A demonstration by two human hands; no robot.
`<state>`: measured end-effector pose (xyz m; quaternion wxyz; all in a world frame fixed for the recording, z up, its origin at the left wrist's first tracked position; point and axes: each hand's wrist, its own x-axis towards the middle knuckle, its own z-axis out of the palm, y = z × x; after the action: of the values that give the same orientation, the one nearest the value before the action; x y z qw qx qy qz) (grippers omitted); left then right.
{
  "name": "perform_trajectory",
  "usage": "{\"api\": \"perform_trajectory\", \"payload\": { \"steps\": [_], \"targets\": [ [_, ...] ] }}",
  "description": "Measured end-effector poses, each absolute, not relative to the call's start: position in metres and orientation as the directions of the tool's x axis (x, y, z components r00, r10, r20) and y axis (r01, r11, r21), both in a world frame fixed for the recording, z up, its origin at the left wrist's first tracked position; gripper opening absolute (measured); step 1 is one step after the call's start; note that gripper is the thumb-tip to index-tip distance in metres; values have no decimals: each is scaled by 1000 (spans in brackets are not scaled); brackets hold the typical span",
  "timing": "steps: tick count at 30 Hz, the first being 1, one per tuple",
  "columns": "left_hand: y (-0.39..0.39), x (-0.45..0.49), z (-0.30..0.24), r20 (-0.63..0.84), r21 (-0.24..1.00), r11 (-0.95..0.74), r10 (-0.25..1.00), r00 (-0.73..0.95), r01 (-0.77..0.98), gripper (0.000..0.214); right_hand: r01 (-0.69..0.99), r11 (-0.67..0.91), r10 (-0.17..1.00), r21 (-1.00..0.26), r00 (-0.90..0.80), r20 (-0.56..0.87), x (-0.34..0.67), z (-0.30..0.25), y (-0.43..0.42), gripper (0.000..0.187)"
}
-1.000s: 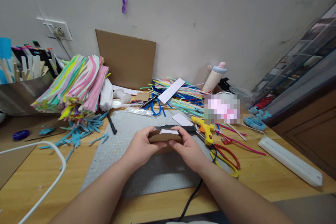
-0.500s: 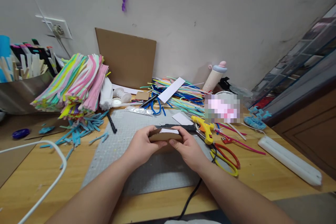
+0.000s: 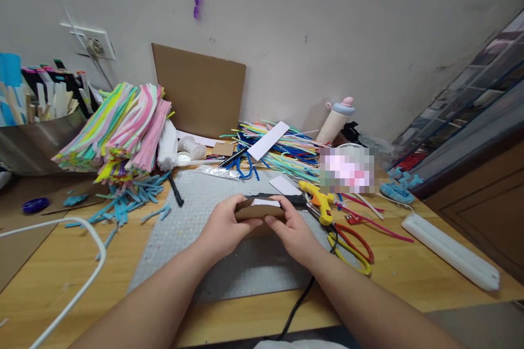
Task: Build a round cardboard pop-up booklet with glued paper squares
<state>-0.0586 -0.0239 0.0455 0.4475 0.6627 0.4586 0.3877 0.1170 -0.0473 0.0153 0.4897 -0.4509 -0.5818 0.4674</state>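
Note:
Between my two hands is a curved brown cardboard piece (image 3: pixel 262 211), with a strip of white paper (image 3: pixel 265 203) showing at its top. My left hand (image 3: pixel 227 224) grips its left end, thumb along the near face. At the right end my right hand (image 3: pixel 292 227) holds it the same way, the two thumb tips close together. The cardboard is above a grey cutting mat (image 3: pixel 172 240); its far side is hidden by my fingers. Just beyond lies a dark flat tool (image 3: pixel 292 199), partly covered. A yellow glue gun (image 3: pixel 321 202) rests to the right of my right hand.
Scissors with red and yellow handles (image 3: pixel 356 248) lie right of the mat. Bundled pipe cleaners (image 3: pixel 118 131) and a black pen (image 3: pixel 176 192) are at left. A white bottle (image 3: pixel 335 120), a cardboard sheet (image 3: pixel 200 90) and a white power strip (image 3: pixel 450 251) surround the work area. A black cable (image 3: pixel 297 311) crosses the front edge.
The view has shifted slightly, so the background sits a little further right on the left side. Both hands keep their hold on the cardboard, which looks almost unmoved.

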Motion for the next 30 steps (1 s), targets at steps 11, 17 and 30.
{"api": "perform_trajectory", "payload": {
  "steps": [11,17,30],
  "targets": [
    [-19,-66,48,123,991,-130,939,321,3,47,-39,227,974,-973,3,227,129,28,-37,28],
    [-21,-69,53,158,938,-269,893,421,218,27,80,202,975,-976,-107,193,124,36,-45,29],
    [-23,-68,54,138,923,-301,839,527,238,10,216,215,969,-952,-169,180,119,35,-48,19]
  ]
}}
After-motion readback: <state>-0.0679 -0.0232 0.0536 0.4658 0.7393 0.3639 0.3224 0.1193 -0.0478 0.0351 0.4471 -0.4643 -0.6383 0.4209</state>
